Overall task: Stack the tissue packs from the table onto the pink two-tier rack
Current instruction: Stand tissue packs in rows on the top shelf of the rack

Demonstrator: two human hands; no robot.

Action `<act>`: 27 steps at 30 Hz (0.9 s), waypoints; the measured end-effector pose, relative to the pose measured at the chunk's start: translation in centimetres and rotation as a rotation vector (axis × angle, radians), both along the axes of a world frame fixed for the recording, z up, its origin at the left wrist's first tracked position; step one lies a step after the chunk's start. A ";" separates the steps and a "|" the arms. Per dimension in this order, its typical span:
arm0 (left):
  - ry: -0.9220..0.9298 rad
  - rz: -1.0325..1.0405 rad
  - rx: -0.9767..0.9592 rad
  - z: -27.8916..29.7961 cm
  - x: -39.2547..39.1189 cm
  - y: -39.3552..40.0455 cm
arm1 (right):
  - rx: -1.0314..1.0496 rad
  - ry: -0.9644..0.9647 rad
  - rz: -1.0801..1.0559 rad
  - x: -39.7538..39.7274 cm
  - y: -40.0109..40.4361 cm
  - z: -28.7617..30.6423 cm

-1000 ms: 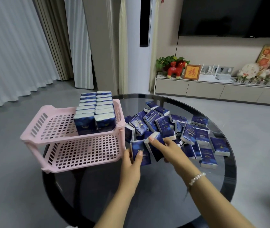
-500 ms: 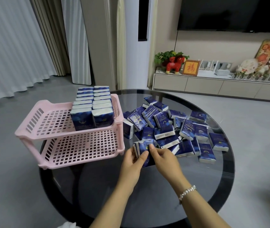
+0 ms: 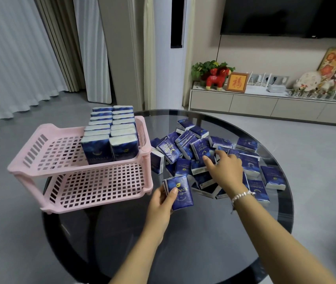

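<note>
Tissue packs [image 3: 202, 152], glossy blue rectangles, lie at two o'clock; my left hand [image 3: 160, 203] grips several [image 3: 180, 192], right hand [image 3: 227, 168] fingers spread on the heap.

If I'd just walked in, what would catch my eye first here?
Probably the heap of dark blue tissue packs on the round glass table. Next, the pink two-tier rack at its left edge, packs lined up on its top tier. The left hand holds packs while the right hand reaches into the heap.
</note>
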State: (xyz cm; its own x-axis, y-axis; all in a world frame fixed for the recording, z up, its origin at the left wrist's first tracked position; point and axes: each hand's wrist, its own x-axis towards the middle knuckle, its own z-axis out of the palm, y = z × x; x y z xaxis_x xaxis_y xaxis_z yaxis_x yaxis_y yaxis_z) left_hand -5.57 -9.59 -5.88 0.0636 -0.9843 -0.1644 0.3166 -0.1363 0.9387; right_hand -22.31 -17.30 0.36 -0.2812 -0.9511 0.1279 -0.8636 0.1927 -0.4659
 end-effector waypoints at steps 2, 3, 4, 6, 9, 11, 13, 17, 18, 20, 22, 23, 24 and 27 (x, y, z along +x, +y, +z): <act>0.005 0.002 -0.004 0.1 0.2 0.1 | 0.080 0.100 0.019 0.1 -0.8 0.1; 0.008 0.002 -0.006 0.1 0.2 0.1 | 0.116 0.133 0.033 0.1 -1.2 -0.1; 0.009 0.004 -0.007 0.1 0.3 0.1 | 0.142 0.147 0.045 0.0 -1.5 -0.2; 0.004 0.005 -0.007 0.2 0.3 0.2 | 0.168 0.147 0.078 -0.1 -1.9 -0.5; -0.001 0.013 0.000 0.3 0.3 0.3 | 0.186 0.114 0.128 0.1 -1.9 -0.2; 0.001 0.016 -0.001 0.4 0.3 0.5 | 0.147 0.051 0.140 0.1 -1.7 -0.1; 0.013 0.020 -0.003 0.7 0.3 0.6 | 0.063 -0.038 0.132 0.1 -1.4 0.0; 0.029 0.038 -0.006 0.7 0.6 0.8 | -0.093 -0.360 0.141 0.4 -0.1 0.5; 0.029 0.039 -0.008 0.7 0.7 0.8 | -0.123 -0.425 0.150 0.5 0.4 0.7; 0.033 0.040 -0.005 0.7 0.7 0.9 | -0.174 -0.521 0.173 0.8 1.7 1.1; 0.047 0.046 0.001 0.7 0.7 1.1 | -0.175 -0.581 0.195 1.3 3.3 1.4; 0.056 0.049 0.005 0.8 0.7 1.1 | -0.158 -0.629 0.203 1.7 4.2 1.5; 0.061 0.051 0.010 0.8 0.7 1.2 | -0.135 -0.707 0.207 2.1 5.2 1.6; 0.077 0.055 0.016 0.8 0.6 1.4 | -0.081 -0.973 0.212 3.5 7.6 1.0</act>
